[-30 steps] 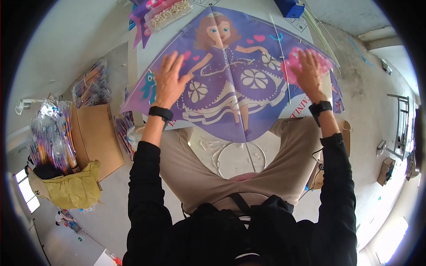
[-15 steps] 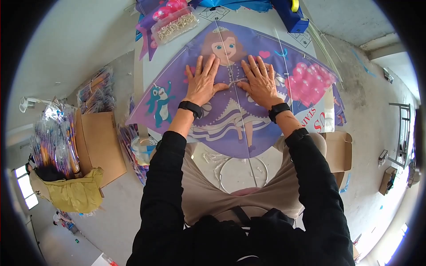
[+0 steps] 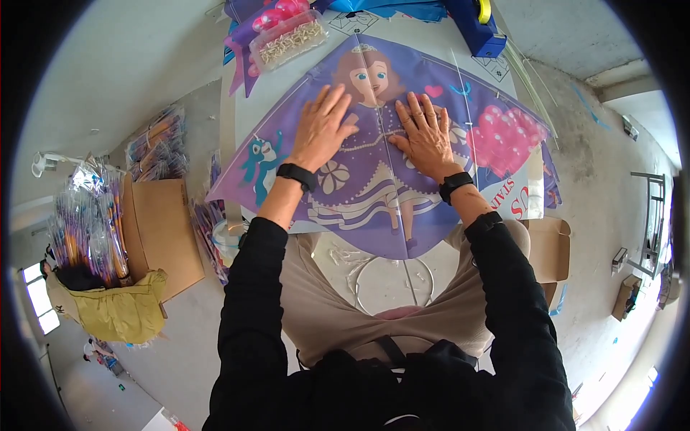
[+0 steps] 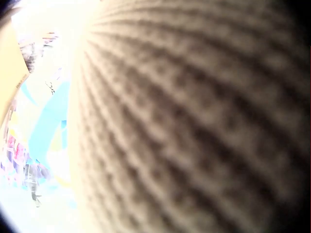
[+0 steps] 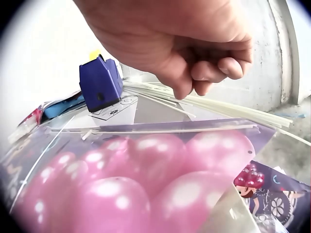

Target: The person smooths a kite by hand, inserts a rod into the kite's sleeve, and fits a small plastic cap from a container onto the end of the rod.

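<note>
A purple kite (image 3: 359, 194) printed with a crowned figure lies spread before me, its rounded lower edge over my lap. My left hand (image 3: 321, 129) is over the left half of the print, fingers extended up and leftward. On the figure's bodice rests my right hand (image 3: 425, 136), fingers spread. Neither hand grips anything in the head view. Pink printed balloons (image 5: 160, 174) fill the kite's right corner in the right wrist view, where the right hand's fingertips (image 5: 206, 72) look bent. Beige ribbed cloth (image 4: 194, 116) blocks most of the left wrist view.
A clear box of small pale pieces (image 3: 291, 43) lies at the table's back left. A blue tape dispenser (image 3: 481, 32) and pale thin rods (image 3: 528, 79) are at back right. Cardboard boxes (image 3: 162, 230) (image 3: 550, 248) stand on either side. A white hoop (image 3: 395, 287) is below.
My hands came inward from the kite's two sides to its middle. Over the last half second the left hand shifted slightly left, while the right stayed nearly in place on the kite.
</note>
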Tool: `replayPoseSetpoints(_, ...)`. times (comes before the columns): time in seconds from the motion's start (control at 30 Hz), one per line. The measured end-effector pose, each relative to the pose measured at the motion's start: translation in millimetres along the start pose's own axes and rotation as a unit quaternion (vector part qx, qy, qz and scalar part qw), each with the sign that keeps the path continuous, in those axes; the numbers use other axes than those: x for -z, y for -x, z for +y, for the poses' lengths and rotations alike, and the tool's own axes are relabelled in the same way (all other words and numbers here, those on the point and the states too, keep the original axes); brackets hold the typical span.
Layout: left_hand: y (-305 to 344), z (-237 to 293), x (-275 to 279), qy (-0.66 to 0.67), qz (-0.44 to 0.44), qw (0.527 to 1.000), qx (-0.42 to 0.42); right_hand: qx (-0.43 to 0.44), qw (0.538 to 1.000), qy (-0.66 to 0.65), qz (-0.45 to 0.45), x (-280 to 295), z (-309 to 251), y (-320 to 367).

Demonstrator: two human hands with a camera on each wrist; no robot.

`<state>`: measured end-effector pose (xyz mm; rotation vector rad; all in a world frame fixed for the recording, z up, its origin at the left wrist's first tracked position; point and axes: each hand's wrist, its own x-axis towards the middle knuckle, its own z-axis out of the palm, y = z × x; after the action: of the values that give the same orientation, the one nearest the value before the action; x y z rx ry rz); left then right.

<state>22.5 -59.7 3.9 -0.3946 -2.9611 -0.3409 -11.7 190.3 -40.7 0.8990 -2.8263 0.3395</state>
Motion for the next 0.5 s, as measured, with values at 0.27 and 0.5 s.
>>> replayPoseSetpoints(0.27, -46.2, 39.9, -25.6, -0.007, 0.034, 0.999, 0.016, 0.0, 1.0, -0.002, 0.002, 2.4, 0.3, 0.7)
replayPoseSetpoints(0.5, -47.3, 17.4, -36.6, 0.023, 0.033, 0.999, -0.007, -0.004, 1.0, -0.015, 0.001, 2.2, 2.5, 0.7)
